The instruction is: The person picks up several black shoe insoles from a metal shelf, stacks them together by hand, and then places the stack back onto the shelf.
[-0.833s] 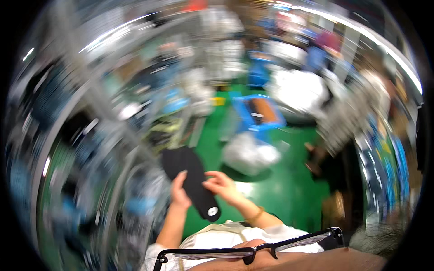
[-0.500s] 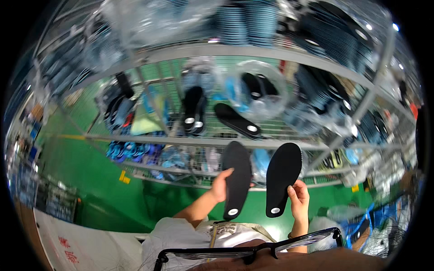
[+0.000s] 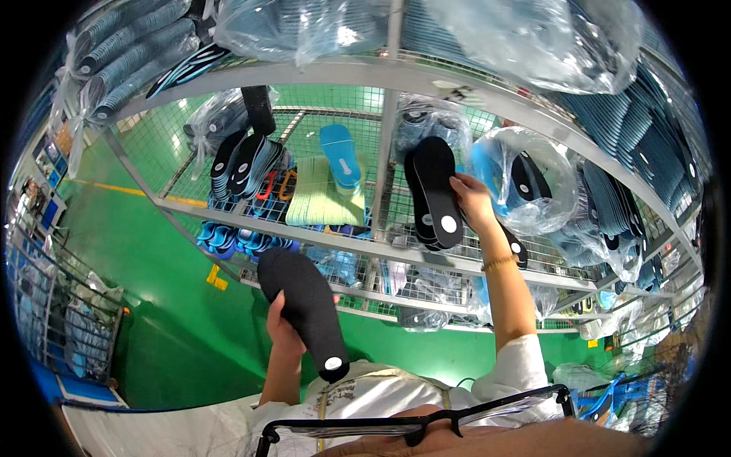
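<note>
My left hand (image 3: 283, 329) is closed round a black insole (image 3: 301, 293) with a white round label at its heel, held in front of my body. My right arm reaches out to the wire shelf, where my right hand (image 3: 474, 201) grips another black insole (image 3: 437, 179) by its side edge. That insole lies over a pile of black insoles (image 3: 420, 222), or just above it; I cannot tell if they touch. Just right of this hand sits a clear plastic bag (image 3: 544, 209) with black insoles in it.
Left on the same shelf are green sheet-like pieces (image 3: 324, 194), a blue insole (image 3: 339, 152) and dark insoles (image 3: 244, 164). The grey shelf bar (image 3: 304, 74) crosses above, with bagged stacks (image 3: 137, 61) over it. Blue items (image 3: 255, 242) lie on the lower shelf.
My right hand has moved up and away from me with its insole, to the pile on the shelf. My left hand still holds its insole, now further left. The view has turned left.
</note>
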Demonstrator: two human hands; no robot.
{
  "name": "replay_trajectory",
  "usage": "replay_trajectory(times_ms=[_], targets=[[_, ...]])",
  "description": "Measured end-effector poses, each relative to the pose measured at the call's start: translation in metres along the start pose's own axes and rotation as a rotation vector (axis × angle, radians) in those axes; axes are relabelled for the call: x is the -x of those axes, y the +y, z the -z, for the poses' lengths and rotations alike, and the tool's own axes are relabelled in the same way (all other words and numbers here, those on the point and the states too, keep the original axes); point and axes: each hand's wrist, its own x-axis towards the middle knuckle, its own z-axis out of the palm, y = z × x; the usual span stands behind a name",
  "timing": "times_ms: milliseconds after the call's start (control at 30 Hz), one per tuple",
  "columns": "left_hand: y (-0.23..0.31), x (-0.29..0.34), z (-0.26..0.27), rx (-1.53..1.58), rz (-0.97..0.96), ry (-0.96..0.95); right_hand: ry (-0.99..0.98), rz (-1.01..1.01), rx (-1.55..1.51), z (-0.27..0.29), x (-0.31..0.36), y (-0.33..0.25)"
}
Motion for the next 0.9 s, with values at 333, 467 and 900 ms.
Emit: replay_trajectory(times_ms=[333, 467, 900], targets=[[-0.023, -0.059, -0.039, -0.064, 0.245, -0.339, -0.230, 0.377, 0.262, -0.053, 0.145, -0.031], [-0.054, -0.061, -0.084, -0.381, 0.188, -0.544, -0.114, 0.517, 0.501, -0.058, 0.209, -0.043], [-0.150, -0.033, -0.141, -0.496, 0.449, -0.975, 0.264, 0.441, 0.264, 0.018, 0.285, -0.018]])
